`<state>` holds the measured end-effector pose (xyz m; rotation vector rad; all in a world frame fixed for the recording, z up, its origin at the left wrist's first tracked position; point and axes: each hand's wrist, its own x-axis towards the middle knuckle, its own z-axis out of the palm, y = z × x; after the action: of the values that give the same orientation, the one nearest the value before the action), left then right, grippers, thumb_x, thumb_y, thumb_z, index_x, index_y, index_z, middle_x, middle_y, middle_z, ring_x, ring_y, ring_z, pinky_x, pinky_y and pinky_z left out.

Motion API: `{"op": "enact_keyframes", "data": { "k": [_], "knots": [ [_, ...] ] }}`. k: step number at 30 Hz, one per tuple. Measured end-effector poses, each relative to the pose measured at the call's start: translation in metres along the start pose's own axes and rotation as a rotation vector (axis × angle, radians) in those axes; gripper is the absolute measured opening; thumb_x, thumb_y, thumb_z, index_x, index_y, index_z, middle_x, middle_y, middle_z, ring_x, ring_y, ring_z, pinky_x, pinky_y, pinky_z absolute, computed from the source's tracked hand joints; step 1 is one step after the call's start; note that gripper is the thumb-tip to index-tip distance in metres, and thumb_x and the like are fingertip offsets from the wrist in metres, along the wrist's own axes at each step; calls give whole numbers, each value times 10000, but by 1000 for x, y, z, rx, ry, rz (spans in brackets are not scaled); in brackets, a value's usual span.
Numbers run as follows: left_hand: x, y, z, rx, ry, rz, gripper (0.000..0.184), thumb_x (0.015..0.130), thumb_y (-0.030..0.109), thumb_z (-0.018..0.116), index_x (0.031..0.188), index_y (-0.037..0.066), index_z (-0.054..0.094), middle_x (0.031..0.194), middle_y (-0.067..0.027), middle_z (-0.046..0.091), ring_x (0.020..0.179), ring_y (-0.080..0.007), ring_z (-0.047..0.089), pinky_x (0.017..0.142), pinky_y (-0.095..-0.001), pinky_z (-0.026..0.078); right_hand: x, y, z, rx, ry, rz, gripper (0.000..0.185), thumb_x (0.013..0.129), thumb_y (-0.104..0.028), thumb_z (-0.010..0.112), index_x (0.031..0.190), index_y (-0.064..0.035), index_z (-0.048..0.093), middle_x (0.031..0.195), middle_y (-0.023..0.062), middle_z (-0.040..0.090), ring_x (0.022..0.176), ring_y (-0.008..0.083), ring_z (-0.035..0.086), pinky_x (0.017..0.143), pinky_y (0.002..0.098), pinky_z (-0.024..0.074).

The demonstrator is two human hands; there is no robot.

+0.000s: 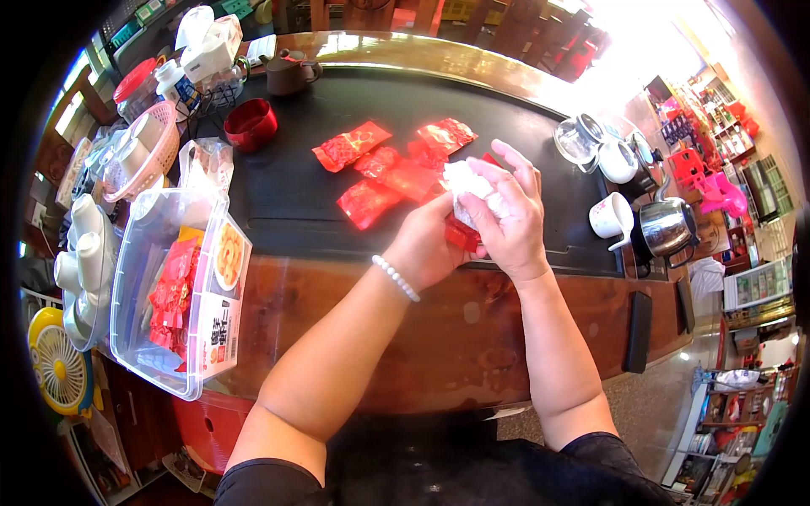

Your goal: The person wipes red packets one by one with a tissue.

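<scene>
Both of my hands meet over the black tea tray (295,202). My left hand (429,240), with a pale bead bracelet at the wrist, is closed around a red foil packet (460,235), partly hidden by the fingers. A crumpled white tissue (471,187) is in my right hand (516,221), pressed between thumb and fingers just above that packet. Beyond my hands several red packets lie in a loose group, among them one at the left (351,146), one at the back (448,135) and one in front (369,203).
At left stands a clear plastic box (156,346) with red packets inside. Behind it are a pink basket (171,139), a red bowl (251,125) and a dark teapot (289,73). Glass pot (579,140), white mug (609,217) and steel kettle (666,226) stand at right.
</scene>
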<state>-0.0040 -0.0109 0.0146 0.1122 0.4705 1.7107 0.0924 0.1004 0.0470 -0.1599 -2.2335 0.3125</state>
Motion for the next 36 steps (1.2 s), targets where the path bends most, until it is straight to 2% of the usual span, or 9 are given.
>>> {"op": "enact_keyframes", "data": {
  "k": [9,14,18,22,24,27,31,34,36],
  "knots": [
    [-2,5,0,145,-6,-102,338,1062,327,461,1254,95,616,1088,-97,692,908,-262,650,765,-393,512,-3,11,3,300,92,473,249,1027,-186,586,1180,9,613,974,88,711,911,120,659,810,276,527],
    [-4,5,4,174,29,-112,380,1069,333,433,1309,81,586,1173,-133,688,906,-273,647,769,-387,515,-10,34,8,194,169,509,206,994,-115,574,1162,0,608,954,152,735,861,200,725,784,331,561],
    [2,6,-11,-80,-177,-111,436,1082,350,370,1376,72,532,1257,-150,656,989,-279,637,833,-399,508,-9,45,-1,179,242,620,247,982,-97,580,1216,-18,583,1067,149,700,951,212,700,827,348,559],
    [3,3,-4,-154,-67,-50,444,1092,336,328,1399,66,503,1327,-146,614,1141,-273,598,975,-418,467,-4,19,4,209,247,376,372,947,-90,644,1302,-29,552,1208,180,580,1069,286,632,903,372,529],
    [4,0,0,-198,-22,1,431,1094,317,321,1383,57,506,1344,-139,599,1198,-266,574,1042,-433,437,-3,10,6,101,96,183,375,891,-53,657,1263,-29,612,1172,180,606,1068,352,617,955,396,492],
    [8,0,-8,-293,-49,68,408,1095,278,310,1309,10,529,1312,-127,601,1229,-265,560,1127,-455,392,0,-13,8,124,-120,10,266,794,-13,686,1049,-71,734,1117,81,700,1021,287,639,904,365,509],
    [23,1,-41,-484,-593,72,481,1100,318,281,1316,-48,505,1300,-184,594,1253,-291,551,1151,-443,374,1,-19,8,282,-178,-30,123,742,-3,720,831,-74,769,997,57,727,923,263,664,859,366,522],
    [4,11,-9,-307,-38,68,496,1089,355,310,1249,-62,525,1141,-171,629,1061,-262,617,1009,-424,476,2,-20,-1,352,-328,-56,167,737,24,693,844,-76,772,947,61,731,896,265,663,837,373,533],
    [5,11,-8,-365,-50,72,501,1090,365,317,1275,-59,509,1166,-178,620,1099,-280,602,1018,-445,467,3,-19,-1,351,-292,-19,161,725,21,680,820,-83,757,903,60,732,854,269,659,805,375,542]
  ]
}}
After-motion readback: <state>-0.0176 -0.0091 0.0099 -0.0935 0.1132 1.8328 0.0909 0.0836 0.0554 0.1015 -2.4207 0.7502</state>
